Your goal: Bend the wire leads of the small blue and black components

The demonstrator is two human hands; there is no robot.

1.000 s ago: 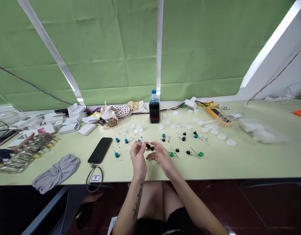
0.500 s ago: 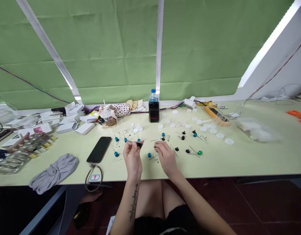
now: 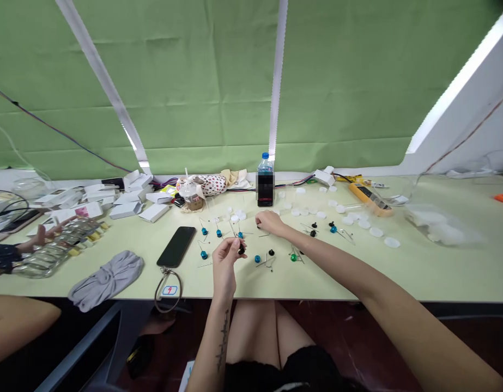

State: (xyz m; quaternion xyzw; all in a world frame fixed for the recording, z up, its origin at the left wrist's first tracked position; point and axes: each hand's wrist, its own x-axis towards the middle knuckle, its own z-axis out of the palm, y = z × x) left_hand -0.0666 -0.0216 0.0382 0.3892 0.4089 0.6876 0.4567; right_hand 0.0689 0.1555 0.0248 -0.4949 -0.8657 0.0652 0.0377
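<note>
My left hand (image 3: 225,265) pinches a small black piece (image 3: 241,249) above the table, in front of a blue piece (image 3: 240,234). Farther back, my right hand (image 3: 270,222) reaches across, its fingers bent down over a small dark piece (image 3: 258,226); whether they grip it is unclear. Between and around the hands lie a blue knob (image 3: 257,259), a black knob (image 3: 271,252), a green knob (image 3: 294,257) and thin metal wires (image 3: 268,266). Several blue knobs with wires stand to the left, one of them here (image 3: 204,255).
A phone (image 3: 176,246), a metal ring (image 3: 168,310) and a grey cloth (image 3: 106,279) lie left. Behind are a bottle (image 3: 265,182), white discs (image 3: 376,232) and a yellow meter (image 3: 370,200). At far left, a person's hand (image 3: 38,239) is beside clear containers (image 3: 50,256).
My right hand has moved away from the near middle to farther back on the table. My left hand still holds a black piece, now turned differently. The camera view has shifted slightly.
</note>
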